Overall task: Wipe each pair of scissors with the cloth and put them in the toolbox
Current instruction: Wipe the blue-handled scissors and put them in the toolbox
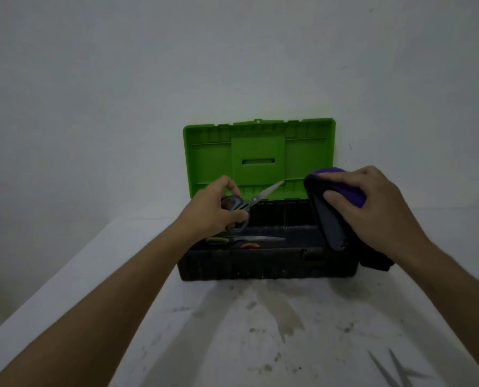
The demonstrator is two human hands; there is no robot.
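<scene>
Our left hand (216,210) grips scissors (249,203) by the handles over the open toolbox (260,263), ready to drop in; our right hand (372,205) clutches the cloth (330,219).

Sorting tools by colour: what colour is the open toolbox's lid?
Bright green plastic toolbox lid, clearest in the head view.

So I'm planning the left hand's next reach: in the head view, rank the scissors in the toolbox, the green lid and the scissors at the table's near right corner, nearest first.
1. Scissors in the toolbox: just below the left hand.
2. Green lid: upright, behind it.
3. Scissors at the near right corner: farthest, by the frame's bottom edge.
</scene>
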